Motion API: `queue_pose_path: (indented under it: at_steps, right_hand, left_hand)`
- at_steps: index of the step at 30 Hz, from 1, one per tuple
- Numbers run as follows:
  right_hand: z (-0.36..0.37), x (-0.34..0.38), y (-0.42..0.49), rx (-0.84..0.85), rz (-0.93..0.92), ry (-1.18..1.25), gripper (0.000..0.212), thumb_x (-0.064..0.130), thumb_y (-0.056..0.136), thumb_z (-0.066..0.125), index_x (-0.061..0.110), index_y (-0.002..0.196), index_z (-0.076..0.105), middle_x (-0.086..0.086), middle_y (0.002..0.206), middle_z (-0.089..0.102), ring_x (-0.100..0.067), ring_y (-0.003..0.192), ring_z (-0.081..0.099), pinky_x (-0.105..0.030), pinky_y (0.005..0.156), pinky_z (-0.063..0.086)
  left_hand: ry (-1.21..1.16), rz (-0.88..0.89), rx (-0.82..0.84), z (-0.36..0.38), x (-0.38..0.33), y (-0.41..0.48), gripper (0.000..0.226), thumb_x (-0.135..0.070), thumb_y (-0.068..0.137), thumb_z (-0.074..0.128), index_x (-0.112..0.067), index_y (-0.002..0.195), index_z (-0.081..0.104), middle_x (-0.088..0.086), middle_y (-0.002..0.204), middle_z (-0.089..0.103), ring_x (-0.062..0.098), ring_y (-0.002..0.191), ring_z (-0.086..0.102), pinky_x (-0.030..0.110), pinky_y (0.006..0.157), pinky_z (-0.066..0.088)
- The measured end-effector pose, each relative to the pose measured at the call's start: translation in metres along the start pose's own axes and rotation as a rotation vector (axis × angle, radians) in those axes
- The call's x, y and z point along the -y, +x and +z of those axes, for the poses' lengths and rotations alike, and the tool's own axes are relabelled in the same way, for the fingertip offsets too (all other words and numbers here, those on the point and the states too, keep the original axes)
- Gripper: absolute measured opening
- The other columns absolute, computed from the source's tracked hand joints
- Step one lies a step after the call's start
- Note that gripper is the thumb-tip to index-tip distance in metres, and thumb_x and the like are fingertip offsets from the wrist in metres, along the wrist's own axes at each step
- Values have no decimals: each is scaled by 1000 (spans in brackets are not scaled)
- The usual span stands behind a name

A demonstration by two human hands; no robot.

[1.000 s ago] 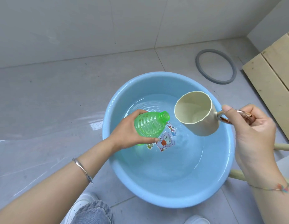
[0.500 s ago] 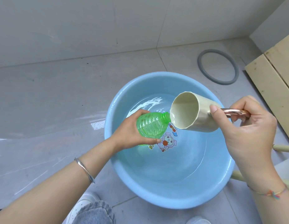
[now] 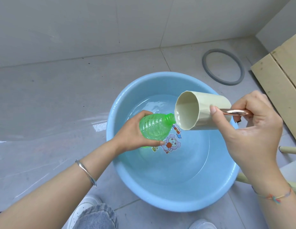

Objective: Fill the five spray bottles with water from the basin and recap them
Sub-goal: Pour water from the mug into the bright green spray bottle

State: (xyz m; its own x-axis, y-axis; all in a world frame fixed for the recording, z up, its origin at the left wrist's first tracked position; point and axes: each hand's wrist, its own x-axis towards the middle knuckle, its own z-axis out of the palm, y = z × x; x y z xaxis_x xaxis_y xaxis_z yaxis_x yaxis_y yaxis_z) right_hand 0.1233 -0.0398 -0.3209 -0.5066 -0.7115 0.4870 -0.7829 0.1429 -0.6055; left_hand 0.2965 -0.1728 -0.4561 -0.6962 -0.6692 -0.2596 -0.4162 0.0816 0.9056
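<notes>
Your left hand (image 3: pixel 130 135) grips the uncapped green bottle (image 3: pixel 154 128), tilted above the water (image 3: pixel 177 166) in the blue basin (image 3: pixel 160 201). Your right hand (image 3: pixel 253 129) holds the cream cup (image 3: pixel 208 111) by its metal handle (image 3: pixel 235 111) (thumb pressed against the cup's wall). The cup is tipped sideways, its rim at the bottle's mouth.

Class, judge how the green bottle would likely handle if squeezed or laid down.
The green bottle looks thin-walled and ribbed, so probably light and squashy. Round body: laid down, it would likely roll. Cup tipped at its neck: possibly wet, slippery.
</notes>
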Motion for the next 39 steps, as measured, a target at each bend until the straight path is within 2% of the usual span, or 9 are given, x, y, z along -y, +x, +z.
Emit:
queue_pose_path:
  at_steps: [5, 11, 18, 25, 29, 35, 39]
  right_hand:
    - [0, 2, 1, 0, -11, -12, 38, 18, 80, 71, 9, 61, 41, 4, 64, 39, -13, 68, 36, -17, 62, 27]
    - [0, 5, 2, -5, -44, -37, 38, 17, 80, 72, 6, 60, 42, 4, 64, 39, -9, 69, 35, -15, 64, 29]
    - [0, 8, 3, -7, -124, -69, 34, 19, 82, 70, 11, 62, 43, 7, 66, 38, -10, 71, 35, -15, 66, 29]
    - [1, 9, 4, 4, -147, -88, 35, 17, 81, 71, 8, 61, 44, 7, 66, 36, -11, 72, 36, -16, 66, 29]
    - [3, 13, 4, 4, -159, -116, 34, 15, 79, 72, 7, 61, 45, 0, 65, 35, -21, 69, 30, -17, 65, 29]
    - [4, 14, 4, 9, -190, -120, 33, 14, 78, 72, 6, 60, 46, -2, 65, 38, -23, 69, 32, -22, 66, 30]
    - [5, 14, 4, 8, -204, -121, 33, 15, 79, 72, 7, 61, 45, 0, 65, 36, -22, 69, 31, -22, 67, 29]
  left_hand:
    - [-11, 5, -5, 0, 1, 0, 73, -39, 54, 96, -34, 115, 55, -19, 107, 64, 1, 102, 60, 24, 92, 49]
    - [14, 7, -6, 0, 2, 2, 76, -43, 54, 95, -36, 117, 53, -20, 113, 61, 3, 109, 57, 25, 96, 46]
    - [16, 6, -2, 0, 4, 2, 78, -48, 52, 94, -38, 117, 52, -19, 116, 60, 6, 112, 57, 31, 100, 46]
    - [17, 17, -11, 1, 4, 2, 76, -45, 53, 95, -37, 115, 54, -21, 113, 62, 3, 110, 58, 27, 97, 47]
    - [9, 18, -13, 0, 3, 2, 74, -42, 53, 96, -35, 114, 54, -20, 108, 63, 0, 104, 59, 20, 91, 47]
    - [4, 20, -12, 0, 3, 2, 73, -43, 53, 96, -37, 112, 54, -19, 107, 63, 2, 102, 60, 21, 88, 48]
    - [11, 23, -14, 0, 2, 0, 73, -42, 54, 95, -36, 113, 54, -21, 108, 62, -2, 103, 58, 15, 87, 44]
